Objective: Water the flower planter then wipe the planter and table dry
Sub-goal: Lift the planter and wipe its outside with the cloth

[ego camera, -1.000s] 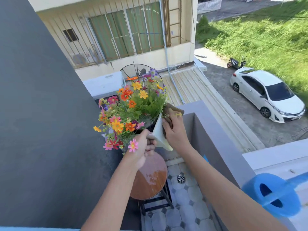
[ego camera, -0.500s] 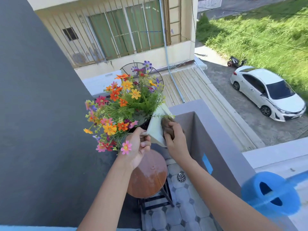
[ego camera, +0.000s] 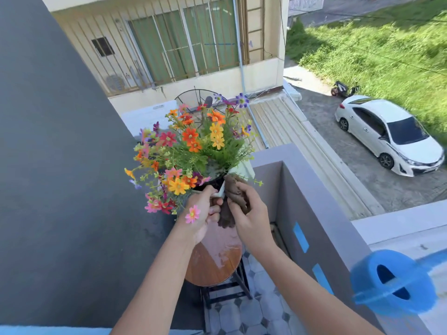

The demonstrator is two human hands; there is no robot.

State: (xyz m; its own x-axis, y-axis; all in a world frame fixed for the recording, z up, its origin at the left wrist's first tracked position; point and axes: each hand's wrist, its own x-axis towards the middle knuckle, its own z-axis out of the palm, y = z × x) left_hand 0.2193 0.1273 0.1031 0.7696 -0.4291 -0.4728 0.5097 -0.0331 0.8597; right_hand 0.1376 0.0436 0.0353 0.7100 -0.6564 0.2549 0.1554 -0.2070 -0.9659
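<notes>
Looks like the watering part is done and we're into the wiping step. The white planter with the bunch of orange, yellow and pink flowers [ego camera: 238, 171] is held up in the air above the small round wooden worktop [ego camera: 214, 259], not resting on it. The left hand [ego camera: 202, 213] is curled closed around the planter's lower edge, carrying it. The right hand [ego camera: 250, 213] is closed on a crumpled brown cloth [ego camera: 233, 199], which is pressed against the planter's side near the rim.

The worktop has a wet sheen across it, so I'd say that half of the drying hasn't been touched. A blue plastic watering can [ego camera: 391, 284] sits off to the right on the ledge, well apart from everything.

Next move probably calls for turning the planter in the left hand so the cloth reaches the other faces and the underside, then setting it down somewhere and wiping the wood.
</notes>
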